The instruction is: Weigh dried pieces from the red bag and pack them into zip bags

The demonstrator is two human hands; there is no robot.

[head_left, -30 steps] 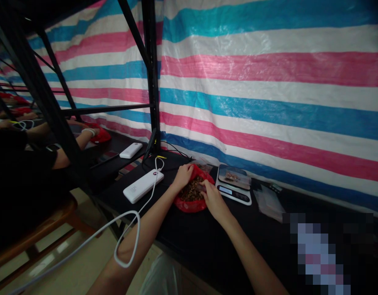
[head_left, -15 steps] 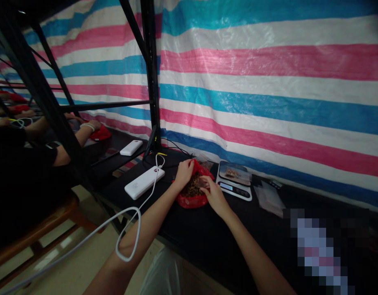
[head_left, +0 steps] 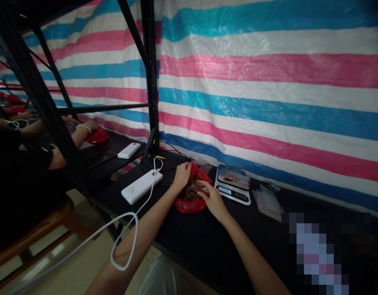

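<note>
A red plastic bag (head_left: 191, 207) stands on the black table with its mouth open, full of small brown bits (head_left: 189, 194) whose kind I cannot make out. Its far left rim is pinched in my left hand (head_left: 182, 177). Over the bag's right side, my right hand (head_left: 212, 198) has thumb and fingers closed on a small translucent plastic piece (head_left: 198, 187), held just above the brown bits. Right of the bag is a white kitchen scale (head_left: 238, 197) with a lit display. On its dark plate lies a clear packet (head_left: 231, 176) with some brown bits in it.
Flat clear bags (head_left: 268, 203) lie right of the scale. A white power bank (head_left: 141, 187) sits on the left, its white cable looping across my left forearm. Black rack posts (head_left: 150, 73) rise behind. At far left, a co-worker's arm (head_left: 64, 153) reaches to another red bag (head_left: 98, 135).
My right hand and the translucent piece have shifted slightly left and down over the bag. My left hand keeps its hold on the rim. The whole view has tilted a little.
</note>
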